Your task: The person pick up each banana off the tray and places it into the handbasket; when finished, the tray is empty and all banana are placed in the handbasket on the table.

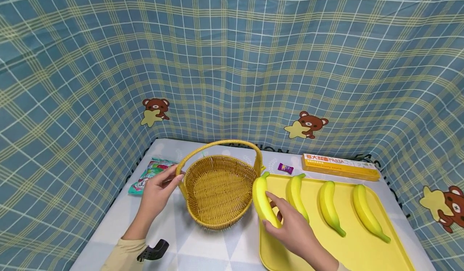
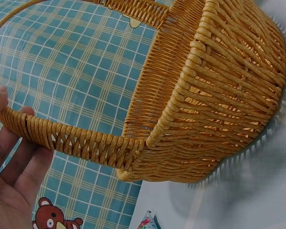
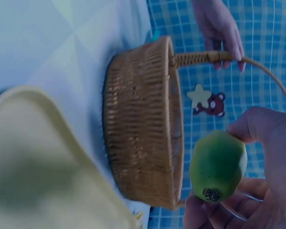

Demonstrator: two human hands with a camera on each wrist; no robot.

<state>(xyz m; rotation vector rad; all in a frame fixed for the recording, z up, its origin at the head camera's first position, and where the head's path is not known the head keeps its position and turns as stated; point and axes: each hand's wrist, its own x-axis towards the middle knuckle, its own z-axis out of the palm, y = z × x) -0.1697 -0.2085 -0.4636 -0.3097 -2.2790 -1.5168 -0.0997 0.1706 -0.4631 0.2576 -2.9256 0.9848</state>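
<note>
A wicker basket [image 1: 221, 194] with a tall arched handle stands on the table, and nothing lies inside it. My left hand [image 1: 158, 192] grips the left side of that handle; in the left wrist view the fingers [image 2: 31, 169] pass under it and the thumb lies on top. My right hand [image 1: 290, 224] holds a banana [image 1: 264, 198] between thumb and fingers, just right of the basket's rim. In the right wrist view the banana's end [image 3: 218, 167] points at the camera. Three more bananas [image 1: 329, 206] lie in a row on the yellow tray [image 1: 319, 253].
A yellow pasta box [image 1: 340, 167] lies behind the tray. Beside it is a small purple packet [image 1: 285, 168]. A green and red bag [image 1: 154, 174] lies left of the basket. Checked cloth [image 1: 232, 61] with bear prints hangs around the table.
</note>
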